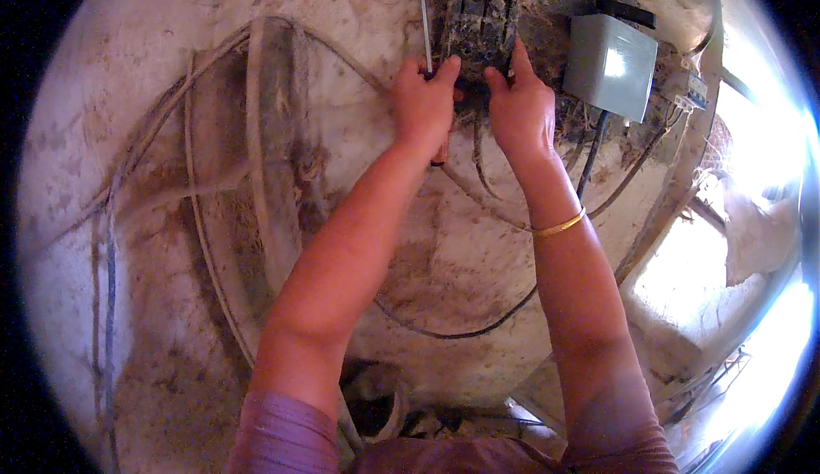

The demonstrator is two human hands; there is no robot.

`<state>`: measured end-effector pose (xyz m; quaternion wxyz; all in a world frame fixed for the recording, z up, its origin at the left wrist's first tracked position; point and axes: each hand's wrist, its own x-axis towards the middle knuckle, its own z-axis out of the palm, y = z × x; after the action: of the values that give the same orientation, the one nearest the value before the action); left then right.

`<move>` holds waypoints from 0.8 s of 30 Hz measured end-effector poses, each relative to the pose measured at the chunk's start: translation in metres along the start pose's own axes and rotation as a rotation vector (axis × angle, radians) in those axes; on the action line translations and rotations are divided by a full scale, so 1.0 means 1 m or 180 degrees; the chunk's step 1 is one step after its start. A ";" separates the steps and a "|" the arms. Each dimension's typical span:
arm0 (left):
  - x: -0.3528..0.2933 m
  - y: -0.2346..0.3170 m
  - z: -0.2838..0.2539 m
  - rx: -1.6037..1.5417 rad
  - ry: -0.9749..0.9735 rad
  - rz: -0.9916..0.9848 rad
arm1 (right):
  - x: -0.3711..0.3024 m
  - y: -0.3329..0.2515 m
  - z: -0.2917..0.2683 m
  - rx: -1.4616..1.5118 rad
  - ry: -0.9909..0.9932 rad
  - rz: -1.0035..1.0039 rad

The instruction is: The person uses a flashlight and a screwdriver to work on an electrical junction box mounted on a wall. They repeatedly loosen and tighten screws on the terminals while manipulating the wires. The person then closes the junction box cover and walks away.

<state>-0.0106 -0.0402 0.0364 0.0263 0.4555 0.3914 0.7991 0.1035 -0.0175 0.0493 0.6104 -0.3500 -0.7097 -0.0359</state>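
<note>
High on the wall is a dusty black electrical switch block (481, 26), its front dark and grimy. My left hand (423, 105) is closed around a screwdriver (424, 21); the long metal shaft points up and part of the orange-red handle shows below the fingers. The left thumb rests at the block's lower left corner. My right hand (523, 108) grips the block's lower right edge, index finger up along its side and thumb underneath. What lies behind the fingers is hidden.
Right of the block, a grey box (612, 66) is fixed to the wall, with a black cable (592, 156) below it. A small white breaker (690, 94) hangs farther right. Loose cables (190, 162) run down the left wall, and another wire (457, 334) loops under my arms.
</note>
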 end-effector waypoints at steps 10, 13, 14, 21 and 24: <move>0.022 -0.006 0.002 0.0913 0.0155 0.0180 | 0.020 0.010 -0.002 -0.0704 -0.0346 -0.0071; 0.010 0.003 -0.019 -0.0091 -0.0292 -0.0604 | 0.000 -0.014 -0.020 -0.0780 -0.0536 0.0270; 0.007 -0.001 -0.028 -0.0326 -0.0357 -0.0744 | -0.005 -0.014 -0.024 -0.0833 -0.0216 -0.0030; -0.091 -0.004 -0.077 -0.1107 -0.0393 -0.1286 | -0.022 -0.009 -0.006 -0.1904 0.0425 -0.2156; -0.137 0.002 -0.086 -0.1177 -0.0542 -0.1897 | -0.017 -0.001 0.002 -0.1869 0.0288 -0.2202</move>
<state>0.0056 -0.1480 -0.0827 0.3726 0.3738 0.3523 0.7728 0.1012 -0.0254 0.0342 0.4677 -0.2487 -0.7173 -0.4527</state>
